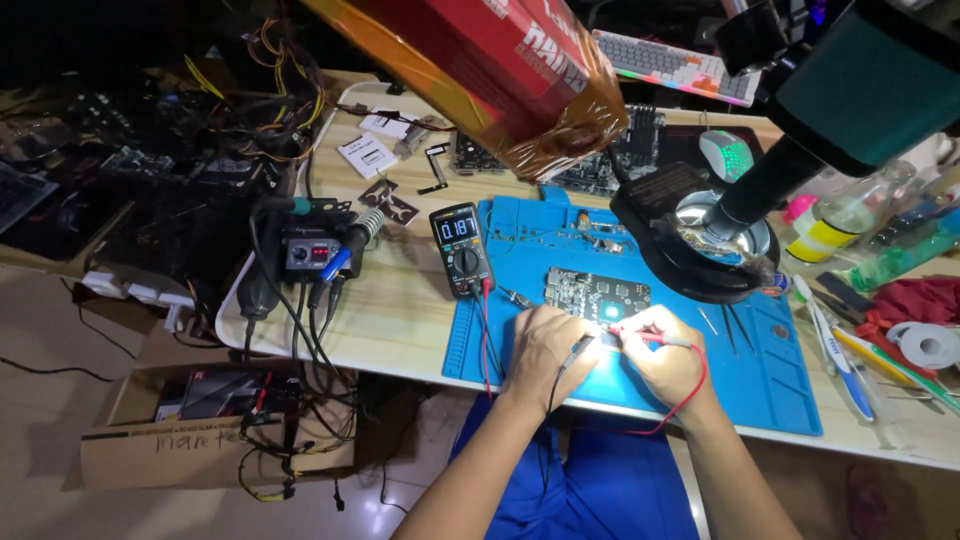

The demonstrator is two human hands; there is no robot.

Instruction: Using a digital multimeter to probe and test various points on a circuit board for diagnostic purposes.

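Probes first: I see a black-leaded test probe (578,350) pinched in the fingers of my left hand (545,350), and a red-leaded test probe (655,339) pinched in the fingers of my right hand (668,352). Both hands rest knuckles-up near the front edge of the blue silicone work mat (770,380), wrists angled inward so the two probe tips meet close together under a bright spot of light. Whether the tips touch anything there, I cannot tell. My forearms rise from the near edge of the pale wooden table (400,330), over my blue-clad lap.

Just beyond my fingers lies the dark green rectangular circuit board (597,292), flat on the mat near its middle. The red and black leads loop back to the black handheld multimeter with a lit display (462,250), which stands at the mat's left edge. Left of it, near the table's left edge, sits a dark soldering station with cables (315,245). Over the mat's far right corner hangs the black microscope head with its ring light (700,235). Along the table's right edge lie a roll of white tape (928,343) and a crumpled red cloth (925,298). A white keyboard with coloured keys (680,65) sits at the far edge.
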